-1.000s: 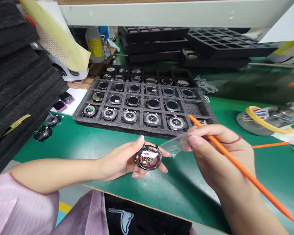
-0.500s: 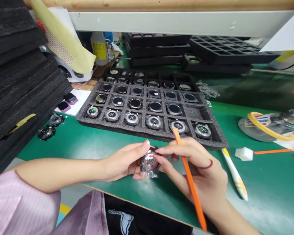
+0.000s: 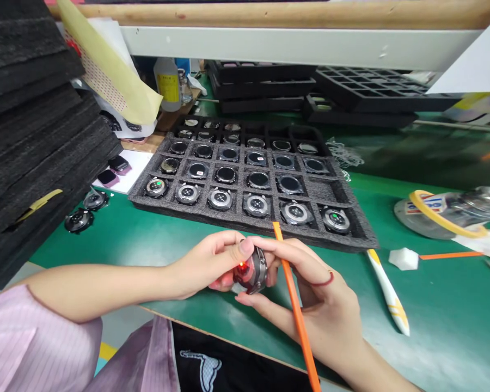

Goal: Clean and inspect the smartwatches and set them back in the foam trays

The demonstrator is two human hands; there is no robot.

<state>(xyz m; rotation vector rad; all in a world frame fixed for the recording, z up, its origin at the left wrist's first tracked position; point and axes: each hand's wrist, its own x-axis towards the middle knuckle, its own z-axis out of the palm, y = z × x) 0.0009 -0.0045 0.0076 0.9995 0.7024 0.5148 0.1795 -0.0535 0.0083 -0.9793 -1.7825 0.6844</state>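
A dark round smartwatch body (image 3: 256, 272) without a strap is held between both hands above the table's front edge. A red light glows on its face turned toward me. My left hand (image 3: 224, 261) is closed on its left side, the thumb on top. My right hand (image 3: 318, 294) steadies its right rim with thumb and fingertips, and also keeps an orange flat stick (image 3: 294, 299) tucked across the fingers. A whitish bit, perhaps clear film, shows under the watch. Behind the hands lies a black foam tray (image 3: 228, 219) with several watch bodies in its compartments.
Black foam trays (image 3: 28, 125) are stacked at the left, near two loose watch bodies (image 3: 79, 220). On the right lie a white-yellow brush handle (image 3: 387, 294), a white block (image 3: 404, 258) and a glass bottle (image 3: 428, 215). More foam trays (image 3: 265, 87) stand at the back.
The watch has turned in my hands, and its red light now shows. The clear film over it is largely out of sight. My right hand shifted left, and the orange stick with it.
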